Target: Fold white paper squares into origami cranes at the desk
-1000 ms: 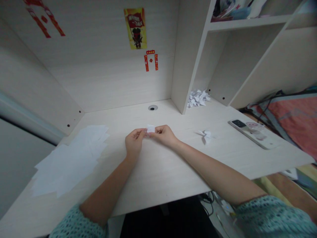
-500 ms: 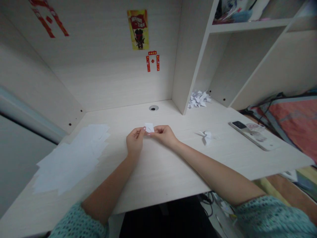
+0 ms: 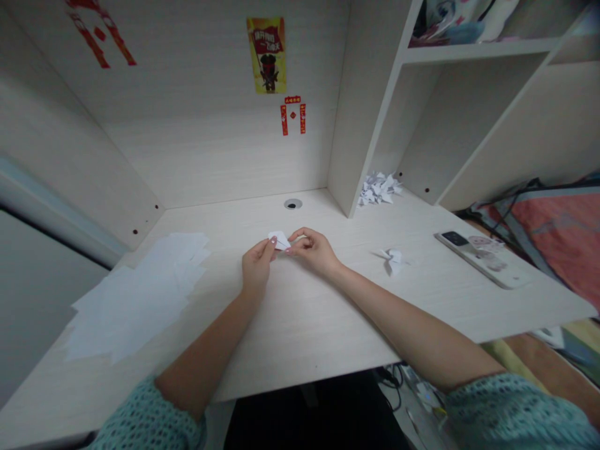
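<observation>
A small folded piece of white paper (image 3: 279,240) is held up between my two hands, just above the middle of the pale wood desk (image 3: 300,331). My left hand (image 3: 257,265) pinches its left side between thumb and fingers. My right hand (image 3: 313,250) has its fingertips on the paper's right corner, with the fingers curled. Part of the paper is hidden behind my fingers. To the right, a folded paper crane (image 3: 391,260) lies on the desk, apart from both hands.
Loose white paper squares (image 3: 135,300) spread over the desk's left side. A heap of folded paper cranes (image 3: 379,189) sits under the shelf unit (image 3: 375,112). A phone (image 3: 482,258) lies at the right, near the desk's edge, beyond which is a bed.
The folded paper has tilted and its shape has changed slightly. My right hand's fingers have lifted and curled over it. The view has drifted a little.
</observation>
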{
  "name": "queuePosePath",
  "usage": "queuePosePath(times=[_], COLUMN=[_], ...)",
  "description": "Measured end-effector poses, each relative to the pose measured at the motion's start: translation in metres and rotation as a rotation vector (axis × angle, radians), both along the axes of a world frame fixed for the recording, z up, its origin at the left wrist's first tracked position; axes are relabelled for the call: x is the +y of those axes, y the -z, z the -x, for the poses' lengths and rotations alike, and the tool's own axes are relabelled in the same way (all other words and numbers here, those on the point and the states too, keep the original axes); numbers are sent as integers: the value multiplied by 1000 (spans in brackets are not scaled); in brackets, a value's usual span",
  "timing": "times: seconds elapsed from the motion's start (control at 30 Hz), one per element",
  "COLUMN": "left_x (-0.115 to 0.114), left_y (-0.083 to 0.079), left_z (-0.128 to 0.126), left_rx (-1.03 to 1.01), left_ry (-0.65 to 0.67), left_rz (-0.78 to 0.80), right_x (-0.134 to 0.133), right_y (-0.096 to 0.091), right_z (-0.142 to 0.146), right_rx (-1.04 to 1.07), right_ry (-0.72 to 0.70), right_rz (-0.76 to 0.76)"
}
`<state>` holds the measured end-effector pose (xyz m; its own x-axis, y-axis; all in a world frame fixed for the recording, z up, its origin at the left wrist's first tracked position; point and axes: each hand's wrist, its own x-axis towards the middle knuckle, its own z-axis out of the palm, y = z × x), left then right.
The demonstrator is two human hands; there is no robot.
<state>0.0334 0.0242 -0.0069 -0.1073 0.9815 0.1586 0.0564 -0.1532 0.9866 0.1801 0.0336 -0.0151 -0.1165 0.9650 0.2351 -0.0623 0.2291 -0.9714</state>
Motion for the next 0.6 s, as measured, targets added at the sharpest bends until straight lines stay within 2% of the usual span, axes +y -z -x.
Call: queuePosePath(times=[0.1, 0.37, 0.6], left_x=[0, 0, 0], left_y=[-1, 2, 2], left_z=[0, 1, -1], left_rx=[-1, -89, -128], left_ry=[-18, 9, 52], left_rz=[11, 73, 103], right_x=[-2, -7, -14], right_y=[0, -3, -11], right_z=[2, 2, 0], right_rx=[-52, -258, -474], right_ry=[-9, 164, 210], right_rz=[-51, -254, -372])
